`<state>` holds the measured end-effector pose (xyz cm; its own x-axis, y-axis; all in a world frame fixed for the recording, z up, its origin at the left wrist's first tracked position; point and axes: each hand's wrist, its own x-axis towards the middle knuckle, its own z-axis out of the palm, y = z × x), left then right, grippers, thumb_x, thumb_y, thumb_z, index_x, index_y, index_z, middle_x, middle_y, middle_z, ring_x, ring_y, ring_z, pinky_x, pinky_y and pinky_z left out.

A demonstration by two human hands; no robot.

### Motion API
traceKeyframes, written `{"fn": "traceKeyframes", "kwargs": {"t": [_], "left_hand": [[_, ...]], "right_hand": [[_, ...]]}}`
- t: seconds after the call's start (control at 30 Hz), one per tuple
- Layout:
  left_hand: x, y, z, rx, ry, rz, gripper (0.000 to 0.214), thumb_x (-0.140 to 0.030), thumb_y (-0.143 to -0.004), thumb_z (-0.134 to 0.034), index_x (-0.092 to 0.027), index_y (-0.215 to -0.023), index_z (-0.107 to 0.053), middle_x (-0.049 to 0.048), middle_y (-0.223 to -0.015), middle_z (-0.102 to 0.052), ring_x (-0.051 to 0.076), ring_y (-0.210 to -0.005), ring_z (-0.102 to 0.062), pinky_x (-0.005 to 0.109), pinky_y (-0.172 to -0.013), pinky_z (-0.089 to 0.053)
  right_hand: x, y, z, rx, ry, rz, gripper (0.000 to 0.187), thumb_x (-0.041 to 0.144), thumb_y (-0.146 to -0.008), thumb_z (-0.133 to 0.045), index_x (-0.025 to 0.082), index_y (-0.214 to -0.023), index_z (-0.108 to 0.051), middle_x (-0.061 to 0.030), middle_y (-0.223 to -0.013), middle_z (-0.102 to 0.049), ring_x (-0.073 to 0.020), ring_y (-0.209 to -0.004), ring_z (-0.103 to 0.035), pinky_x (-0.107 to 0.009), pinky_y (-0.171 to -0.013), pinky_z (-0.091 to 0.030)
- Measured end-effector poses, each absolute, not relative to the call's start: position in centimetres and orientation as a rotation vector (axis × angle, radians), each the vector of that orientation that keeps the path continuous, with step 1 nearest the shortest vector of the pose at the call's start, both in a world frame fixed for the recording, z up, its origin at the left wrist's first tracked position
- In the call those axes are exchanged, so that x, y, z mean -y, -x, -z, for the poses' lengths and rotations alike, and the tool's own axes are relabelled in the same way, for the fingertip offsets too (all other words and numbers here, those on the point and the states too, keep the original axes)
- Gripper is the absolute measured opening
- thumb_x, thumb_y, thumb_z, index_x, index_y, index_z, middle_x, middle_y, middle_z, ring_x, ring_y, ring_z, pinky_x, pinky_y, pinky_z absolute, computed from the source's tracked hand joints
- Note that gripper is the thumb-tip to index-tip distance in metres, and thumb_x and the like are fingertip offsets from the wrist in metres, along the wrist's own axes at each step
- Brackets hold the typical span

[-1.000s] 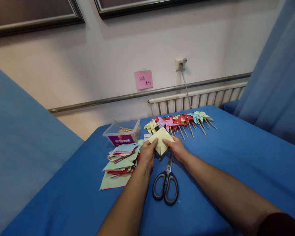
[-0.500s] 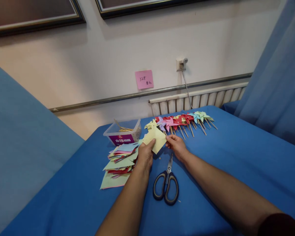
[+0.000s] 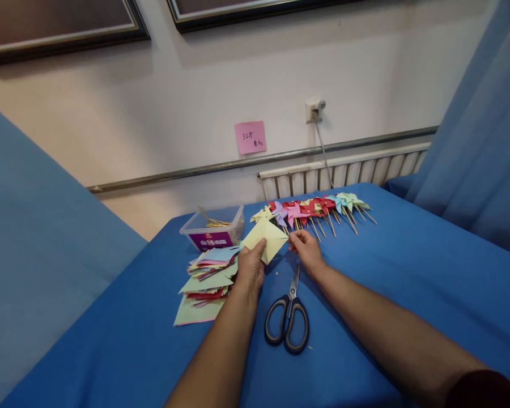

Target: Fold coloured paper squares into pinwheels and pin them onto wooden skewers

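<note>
My left hand (image 3: 251,266) grips a pale yellow paper square (image 3: 267,235), its thumb on top and its fingers underneath. Slits run inward from the paper's corners. At the right corner, my right hand (image 3: 305,249) pinches the paper's tip between thumb and forefinger. Dark-handled scissors (image 3: 292,317) lie below the hands, their tips pointing away from me. Left of my left hand is a stack of coloured paper sheets (image 3: 212,277), several of them cut at the edges.
Behind the stack stands a clear plastic box (image 3: 187,228) with thin sticks (image 3: 216,222) in it. Finished paper pinwheels (image 3: 310,211) on sticks lie in a row at the back of the blue-covered table (image 3: 391,266). A radiator (image 3: 352,168) runs along the wall.
The paper square has turned a little and shifted slightly left in my left hand. My right hand has moved slightly right and stays at its right corner.
</note>
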<state>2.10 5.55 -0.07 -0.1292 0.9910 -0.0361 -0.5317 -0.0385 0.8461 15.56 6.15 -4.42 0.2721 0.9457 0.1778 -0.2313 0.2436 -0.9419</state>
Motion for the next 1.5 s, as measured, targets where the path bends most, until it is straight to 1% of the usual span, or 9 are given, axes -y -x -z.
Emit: {"fn": "traceKeyframes", "kwargs": {"t": [0.03, 0.1, 0.17, 0.27, 0.4, 0.5, 0.57, 0.9, 1.5], "left_hand": [[-5.5, -2.1, 0.0, -0.882, -0.700, -1.531, 0.043, -0.011, -0.064, -0.074, -0.010, -0.106, -0.065, 0.0127, -0.091, -0.073, 0.025, -0.084, -0.070, 0.038, -0.082, -0.054], [-5.5, -1.9, -0.2, -0.894, -0.667, -1.530, 0.041, -0.010, -0.064, -0.073, -0.009, -0.105, -0.064, 0.0118, -0.087, -0.074, 0.025, -0.082, -0.070, 0.038, -0.082, -0.054], [-5.6, -1.8, -0.3, -0.880, -0.646, -1.510, 0.040, -0.009, -0.065, -0.072, -0.009, -0.104, -0.064, 0.0111, -0.085, -0.074, 0.024, -0.081, -0.070, 0.037, -0.082, -0.053], [-5.7, -1.8, -0.2, -0.836, -0.646, -1.492, 0.041, -0.009, -0.064, -0.072, -0.008, -0.104, -0.064, 0.0106, -0.085, -0.074, 0.024, -0.083, -0.069, 0.036, -0.083, -0.052], [-5.7, -2.0, 0.1, -0.808, -0.674, -1.480, 0.041, -0.011, -0.063, -0.073, -0.008, -0.103, -0.065, 0.0118, -0.090, -0.073, 0.023, -0.088, -0.068, 0.032, -0.085, -0.051], [-5.7, -2.1, 0.4, -0.793, -0.690, -1.454, 0.042, -0.012, -0.064, -0.073, -0.009, -0.105, -0.064, 0.0122, -0.094, -0.073, 0.023, -0.089, -0.068, 0.032, -0.082, -0.051], [-5.7, -2.1, 0.4, -0.790, -0.701, -1.450, 0.043, -0.013, -0.064, -0.074, -0.010, -0.105, -0.064, 0.0120, -0.095, -0.072, 0.022, -0.087, -0.068, 0.032, -0.079, -0.052], [-5.4, -2.0, 0.5, -0.900, -0.787, -1.313, 0.041, -0.020, -0.064, -0.074, -0.012, -0.103, -0.064, 0.0091, -0.090, -0.072, 0.015, -0.062, -0.064, 0.025, -0.053, -0.049], [-5.2, -2.1, 0.5, -0.895, -0.840, -1.244, 0.043, -0.013, -0.059, -0.074, -0.013, -0.101, -0.067, 0.0084, -0.090, -0.072, 0.015, -0.066, -0.064, 0.024, -0.057, -0.049]], "right_hand": [[-6.1, -15.6, 4.3, 0.973, 0.978, -0.913, 0.019, 0.036, -0.074, -0.063, 0.020, -0.084, -0.061, -0.0023, -0.081, -0.062, -0.0160, -0.069, -0.057, -0.029, -0.065, -0.045], [-5.7, -15.6, 3.9, 1.155, 0.981, -0.688, 0.028, 0.022, -0.071, -0.061, 0.022, -0.100, -0.061, -0.0056, -0.104, -0.060, -0.0207, -0.094, -0.057, -0.034, -0.079, -0.046], [-5.0, -15.5, 3.5, 1.415, 0.962, -0.423, 0.043, 0.012, -0.069, -0.057, 0.024, -0.110, -0.060, -0.0079, -0.124, -0.051, -0.0241, -0.116, -0.048, -0.039, -0.094, -0.041], [-4.1, -15.1, 3.1, 1.690, 0.946, -0.205, 0.051, 0.009, -0.068, -0.060, 0.027, -0.115, -0.059, -0.0074, -0.139, -0.039, -0.0272, -0.128, -0.036, -0.047, -0.105, -0.031], [-3.6, -14.7, 3.0, 1.803, 0.949, -0.115, 0.033, 0.017, -0.071, -0.066, 0.028, -0.103, -0.065, -0.0063, -0.139, -0.040, -0.0287, -0.128, -0.035, -0.050, -0.104, -0.030], [-3.9, -14.8, 3.1, 1.749, 0.946, -0.113, 0.014, 0.022, -0.077, -0.064, 0.026, -0.089, -0.069, -0.0070, -0.133, -0.046, -0.0274, -0.125, -0.039, -0.048, -0.103, -0.031], [-4.1, -14.8, 3.2, 1.690, 0.949, -0.151, 0.009, 0.026, -0.080, -0.063, 0.025, -0.084, -0.070, -0.0072, -0.131, -0.048, -0.0269, -0.122, -0.042, -0.047, -0.102, -0.033], [-4.8, -15.0, 3.7, 1.498, 1.023, -0.333, 0.012, 0.028, -0.079, -0.062, 0.021, -0.070, -0.065, -0.0076, -0.116, -0.057, -0.0229, -0.110, -0.050, -0.040, -0.097, -0.037], [-5.4, -15.3, 4.0, 1.435, 1.083, -0.363, 0.014, 0.029, -0.077, -0.061, 0.021, -0.066, -0.064, -0.0070, -0.107, -0.061, -0.0231, -0.103, -0.054, -0.040, -0.094, -0.039]]}}
